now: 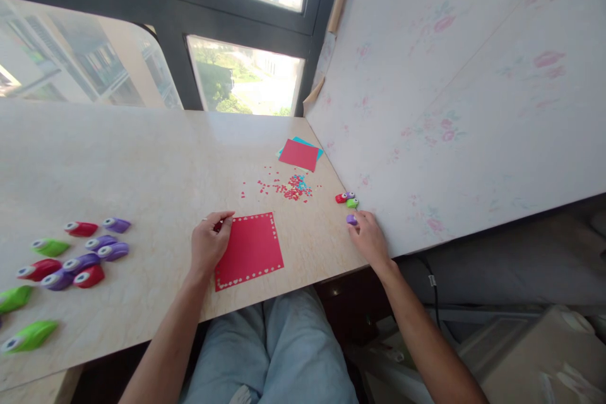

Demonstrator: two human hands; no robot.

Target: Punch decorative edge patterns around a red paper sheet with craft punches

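Nearest the camera, the person's knees in light denim sat under the table edge. On the marble-pattern table, the left hand rested with loosely curled fingers on the left edge of a red paper square, whose border carried punched-out heart holes; the fingertips pinned it flat rather than clasping it. The right hand lay at the table's right edge by the floral backdrop board, fingertips closed on a small purple punch. Just beyond it sat three more small punches, red, purple and green, touching each other. Far left lay a scattered group of larger craft punches in red, purple and green. Farther out, red and blue confetti was strewn mid-table. Beyond that, a red sheet on a blue sheet lay near the window.
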